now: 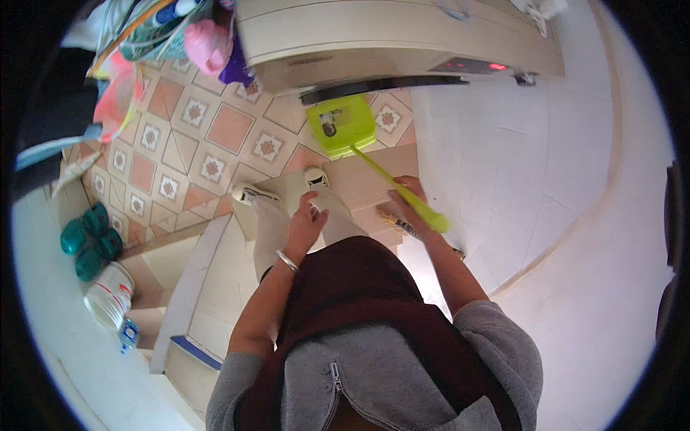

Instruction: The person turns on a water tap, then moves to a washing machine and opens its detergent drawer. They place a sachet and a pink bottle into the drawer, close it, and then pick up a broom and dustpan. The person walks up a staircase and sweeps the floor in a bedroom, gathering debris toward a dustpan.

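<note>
My right hand (411, 194) is closed around the long handle of a lime-green dustpan (347, 137). The handle slants down and away from my hand to the pan, which is at the tiled floor (232, 129) beyond my feet. A dark and pale patch shows inside the pan; I cannot tell if it is debris or a label. My left hand (307, 223) hangs in front of my leg with nothing in it, fingers loosely bent and apart, a bangle at the wrist. Beside my right forearm is a tan, black-striped object (401, 222), partly hidden and too blurred to name.
A beige appliance (350, 32) with a red lit display overhangs the pan. My shoes (316, 179) stand on a tan step (372, 178). Left are steps (167, 253), green bottles (89, 242), a white bucket (110, 293) and a plastic bottle (128, 334). A pink container (206, 46) is upper left.
</note>
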Demonstrator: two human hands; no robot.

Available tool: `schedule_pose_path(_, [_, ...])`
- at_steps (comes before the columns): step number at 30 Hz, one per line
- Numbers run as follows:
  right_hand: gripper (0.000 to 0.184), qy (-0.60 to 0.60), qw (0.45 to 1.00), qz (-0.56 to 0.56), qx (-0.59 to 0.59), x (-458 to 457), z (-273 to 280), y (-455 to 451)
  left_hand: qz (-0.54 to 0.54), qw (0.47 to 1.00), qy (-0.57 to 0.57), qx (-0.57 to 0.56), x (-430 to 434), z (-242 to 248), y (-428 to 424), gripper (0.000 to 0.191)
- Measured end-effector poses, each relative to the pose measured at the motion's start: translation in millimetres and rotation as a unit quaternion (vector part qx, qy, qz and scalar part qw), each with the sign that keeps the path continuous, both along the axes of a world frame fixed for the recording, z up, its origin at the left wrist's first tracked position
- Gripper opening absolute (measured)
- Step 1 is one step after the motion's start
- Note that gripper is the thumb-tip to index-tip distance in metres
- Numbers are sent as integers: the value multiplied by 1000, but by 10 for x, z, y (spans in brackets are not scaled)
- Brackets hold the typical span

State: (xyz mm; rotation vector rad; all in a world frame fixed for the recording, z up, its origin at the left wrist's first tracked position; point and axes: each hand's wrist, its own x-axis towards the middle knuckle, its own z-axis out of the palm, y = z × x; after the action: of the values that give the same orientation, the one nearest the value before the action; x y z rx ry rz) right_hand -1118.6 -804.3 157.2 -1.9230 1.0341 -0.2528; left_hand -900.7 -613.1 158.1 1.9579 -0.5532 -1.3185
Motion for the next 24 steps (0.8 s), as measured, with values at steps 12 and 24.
schedule_pose_path(12, [31, -28, 991, -128, -38, 613, 259, 726, -75, 912, -244, -322, -73, -783, -725, 19])
schedule_pose_path(24, [28, 597, 799, -58, 31, -3371, -1172, 849, -61, 966, -149, -204, -11, -735, -382, 17])
